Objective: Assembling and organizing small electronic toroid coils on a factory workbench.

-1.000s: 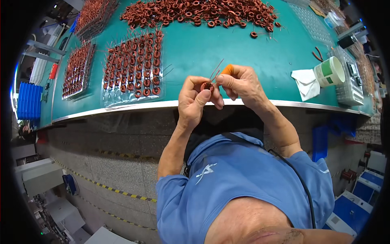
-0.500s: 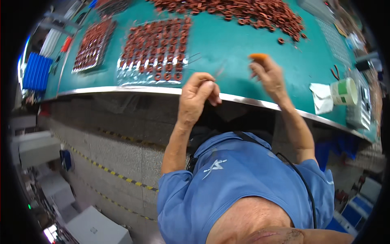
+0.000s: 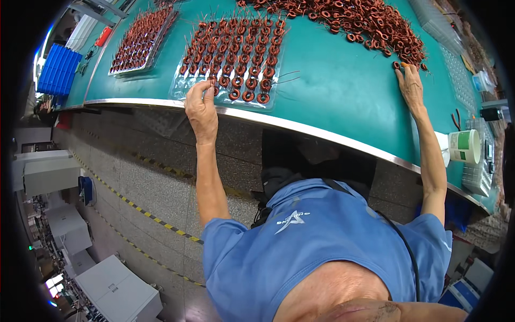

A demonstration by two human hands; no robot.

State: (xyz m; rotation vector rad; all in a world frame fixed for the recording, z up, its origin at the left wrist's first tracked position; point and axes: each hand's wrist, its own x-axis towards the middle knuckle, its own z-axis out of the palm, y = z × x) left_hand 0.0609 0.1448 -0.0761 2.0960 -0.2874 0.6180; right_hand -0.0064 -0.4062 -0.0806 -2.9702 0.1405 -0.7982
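Observation:
My left hand (image 3: pixel 203 111) is at the near edge of a clear plastic tray (image 3: pixel 178 92) filled with rows of copper-wound ring coils (image 3: pixel 248 96). Its thumb and fingers pinch a ring coil (image 3: pixel 213 83), partly hidden by the fingertips, at the tray's front row. My right hand (image 3: pixel 412 88) reaches to the near right end of a heap of loose ring coils (image 3: pixel 370 27). Its thumb and fingers are apart, beside a single coil (image 3: pixel 396 65). Something orange (image 3: pixel 405 65) shows at its fingertips; whether worn or held, I cannot tell.
A second filled coil tray (image 3: pixel 140 45) lies further left, near a blue bin (image 3: pixel 58 70). To the right are wire cutters (image 3: pixel 456 119), a white-green tub (image 3: pixel 464 146) and an embossed clear tray (image 3: pixel 456 75). The green table's metal edge (image 3: pixel 322 134) runs in front of me.
My left hand has moved left, from beside the tray to its front row. My right hand has gone right and away from me, to the heap's edge. The whole view has shifted slightly.

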